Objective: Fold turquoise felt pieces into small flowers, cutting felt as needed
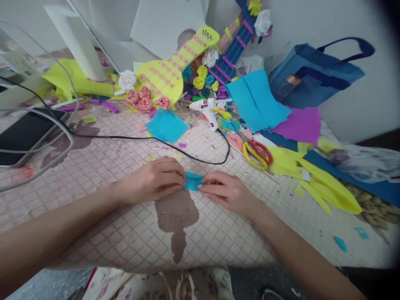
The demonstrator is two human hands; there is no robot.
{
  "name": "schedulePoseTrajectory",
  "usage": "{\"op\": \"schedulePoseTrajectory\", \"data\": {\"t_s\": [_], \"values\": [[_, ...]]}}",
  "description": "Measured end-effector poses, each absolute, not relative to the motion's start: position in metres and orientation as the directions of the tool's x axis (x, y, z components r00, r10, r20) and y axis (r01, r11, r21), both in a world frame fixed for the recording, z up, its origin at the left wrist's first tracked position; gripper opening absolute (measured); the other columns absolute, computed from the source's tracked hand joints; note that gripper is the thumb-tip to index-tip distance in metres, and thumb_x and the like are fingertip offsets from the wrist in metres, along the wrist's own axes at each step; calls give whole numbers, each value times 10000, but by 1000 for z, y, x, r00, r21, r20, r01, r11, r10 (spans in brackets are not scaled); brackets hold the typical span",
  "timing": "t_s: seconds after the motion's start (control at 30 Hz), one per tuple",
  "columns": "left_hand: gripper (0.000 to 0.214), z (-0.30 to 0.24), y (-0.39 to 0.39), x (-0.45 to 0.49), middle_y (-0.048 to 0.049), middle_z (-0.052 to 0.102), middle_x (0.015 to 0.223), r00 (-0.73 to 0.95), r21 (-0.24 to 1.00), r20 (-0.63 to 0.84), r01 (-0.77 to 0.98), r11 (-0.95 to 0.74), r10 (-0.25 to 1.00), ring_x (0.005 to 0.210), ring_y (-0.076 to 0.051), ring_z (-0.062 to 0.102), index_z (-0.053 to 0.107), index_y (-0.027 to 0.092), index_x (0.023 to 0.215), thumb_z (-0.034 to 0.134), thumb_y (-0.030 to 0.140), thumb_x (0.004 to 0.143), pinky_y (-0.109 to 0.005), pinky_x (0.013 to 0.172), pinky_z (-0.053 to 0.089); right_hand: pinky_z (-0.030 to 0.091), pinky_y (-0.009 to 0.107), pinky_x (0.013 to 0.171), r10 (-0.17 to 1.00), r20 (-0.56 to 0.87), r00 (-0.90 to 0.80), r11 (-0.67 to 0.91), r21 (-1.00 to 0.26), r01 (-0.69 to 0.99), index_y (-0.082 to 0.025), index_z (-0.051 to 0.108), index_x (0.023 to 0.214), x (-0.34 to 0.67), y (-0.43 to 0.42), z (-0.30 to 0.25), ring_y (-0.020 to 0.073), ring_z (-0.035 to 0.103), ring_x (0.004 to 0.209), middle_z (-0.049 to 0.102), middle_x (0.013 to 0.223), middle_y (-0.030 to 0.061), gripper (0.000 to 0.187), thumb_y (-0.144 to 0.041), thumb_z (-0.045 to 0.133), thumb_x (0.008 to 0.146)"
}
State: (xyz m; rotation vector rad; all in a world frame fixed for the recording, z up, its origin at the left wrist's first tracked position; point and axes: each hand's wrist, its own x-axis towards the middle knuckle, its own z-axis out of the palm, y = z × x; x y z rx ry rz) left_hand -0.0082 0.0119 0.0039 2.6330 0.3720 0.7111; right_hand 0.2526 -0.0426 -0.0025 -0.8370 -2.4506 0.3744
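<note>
A small strip of blue crepe-like paper (193,181) is stretched between my two hands, just above the quilted tablecloth (125,233). My left hand (161,179) pinches its left end, fingers pressed together. At the other end, my right hand (229,189) grips the paper between thumb and fingertips. Parts of both ends are hidden by the fingers. Beyond my hands lies a flat blue paper square (167,125). A white glue gun (206,111) rests past it, its black cord (150,137) curving across the cloth. Scissors with yellow and red handles (258,153) lie to the right.
A yellow paper guitar (165,77) with pink paper flowers leans at the back, beside a dark blue one (233,54). Blue sheets (256,100), yellow paper (331,187) and a blue bag (312,75) are at right. A black phone-like device (28,133) lies left among cables.
</note>
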Motion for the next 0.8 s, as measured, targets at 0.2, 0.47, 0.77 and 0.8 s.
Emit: {"op": "schedulePoseTrajectory", "data": {"t_s": [0.2, 0.47, 0.77, 0.8], "values": [[138, 6, 7, -4, -76, 681, 978, 841, 422, 445, 105, -900, 307, 909, -184, 589, 628, 183, 974, 524, 138, 896, -339, 833, 450, 543, 348, 837, 652, 365, -665, 739, -501, 450, -173, 649, 1093, 257, -43, -3, 191, 613, 1013, 617, 1116, 115, 224, -182, 525, 908], [123, 3, -9, 12, -72, 637, 958, 703, 614, 423, 242, -752, 572, 879, -158, 599, 611, 157, 1000, 558, 198, 896, -270, 779, 504, 446, 230, 564, 839, 323, -437, 498, -779, 382, -220, 655, 1056, 246, -47, 5, 107, 555, 743, 570, 976, 44, 205, -164, 545, 892], [164, 11, -16, 20, -46, 586, 780, 678, 450, 502, 324, -832, 536, 723, -145, 553, 568, 138, 811, 480, 199, 935, -247, 636, 463, 423, 244, 590, 833, 257, -490, 423, -867, 264, -250, 625, 1120, 232, -55, 9, 117, 514, 746, 535, 976, 42, 246, -211, 559, 887], [196, 13, -16, 19, -34, 561, 741, 667, 433, 509, 348, -831, 544, 679, -137, 528, 545, 141, 773, 464, 203, 941, -240, 597, 441, 424, 243, 587, 839, 229, -493, 387, -889, 245, -261, 605, 1167, 231, -56, 8, 112, 507, 728, 533, 984, 43, 283, -226, 556, 891]]}}
